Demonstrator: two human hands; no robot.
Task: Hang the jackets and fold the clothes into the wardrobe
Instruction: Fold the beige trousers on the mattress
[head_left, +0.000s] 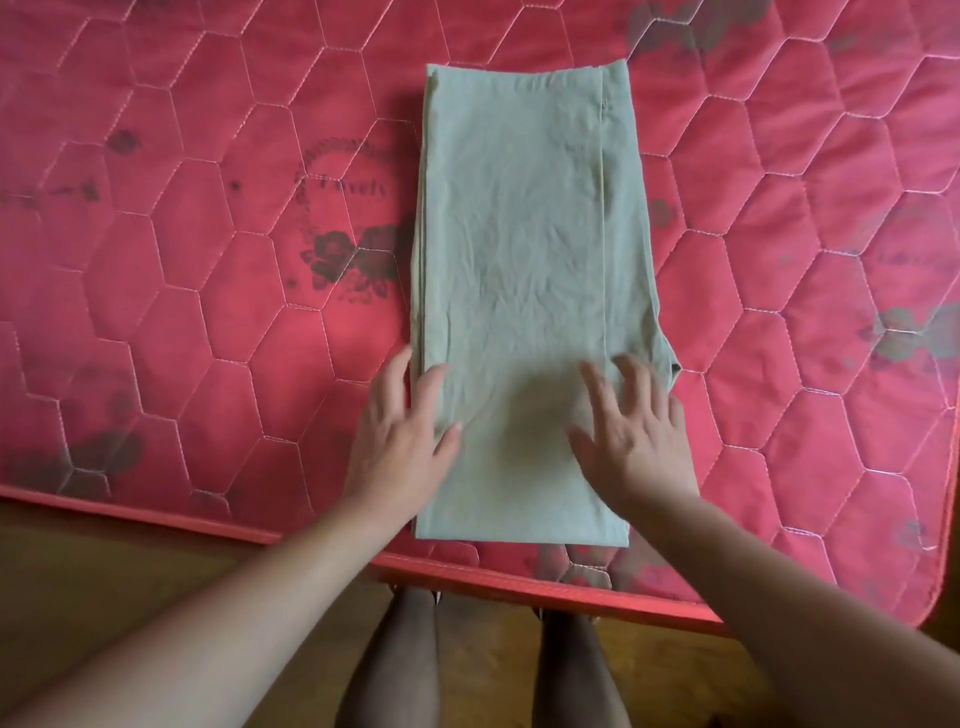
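Spread flat, fingers apart and pinching nothing: left hand (400, 447) over the near left edge of the folded garment (519, 234), right hand (636, 441) on its near right side, fingertips slightly raised, so cannot tell whether all are touching. Lies as a long pale-green strip on the red quilted mattress (208, 312), near end just beside the mattress edge, far end well up the bed. Looks thin, light and limp, finely creased. Likely to sag and fall open if lifted by one end or one corner. Probably grips the quilting rather than sliding. Best taken at both near corners, thumbs beneath, and carried over toward the far end. Once smaller, better scooped from underneath on flat palms to keep the layers stacked.
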